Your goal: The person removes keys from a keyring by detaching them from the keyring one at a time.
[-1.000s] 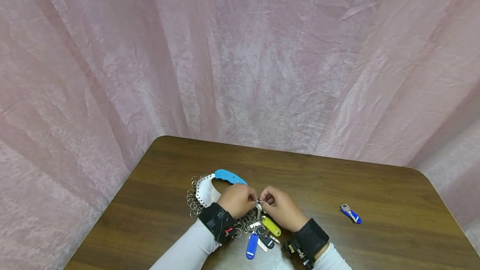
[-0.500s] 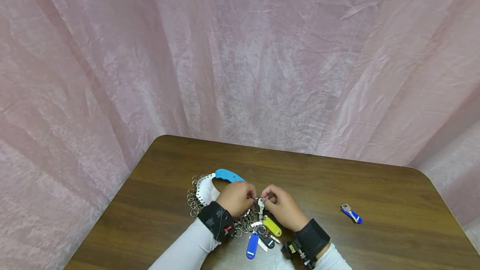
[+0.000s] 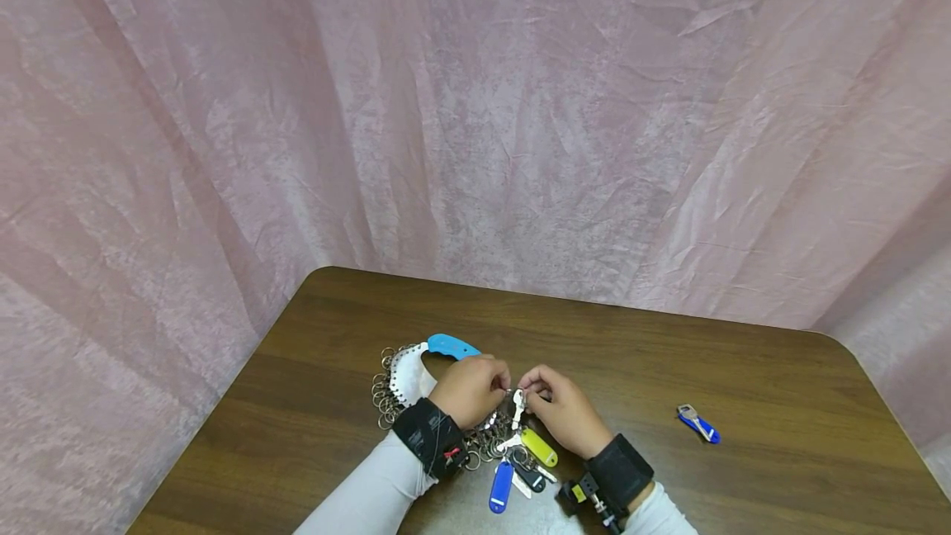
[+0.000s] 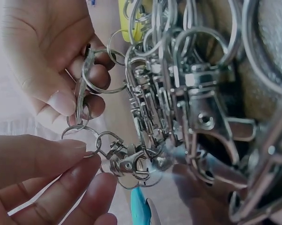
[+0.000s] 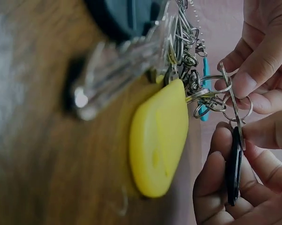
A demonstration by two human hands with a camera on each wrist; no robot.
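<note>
Just in front of a white crescent-shaped key holder with a blue handle, both hands meet. My left hand pinches a small metal split ring, which links to a snap clasp of the holder. Between finger and thumb, my right hand grips a silver key beside that ring. A black key tag hangs from the key against the right fingers. Whether the key is threaded on the pinched ring I cannot tell. The left hand covers part of the holder.
Below the hands lie a yellow key tag, a blue key tag and another black tag, with keys and several metal rings. Far right, a key with a blue tag lies alone on the wooden table.
Both hands have shifted up slightly. The key at the right fingertips has turned and shows more of its face. The tags on the table stay where they were.
</note>
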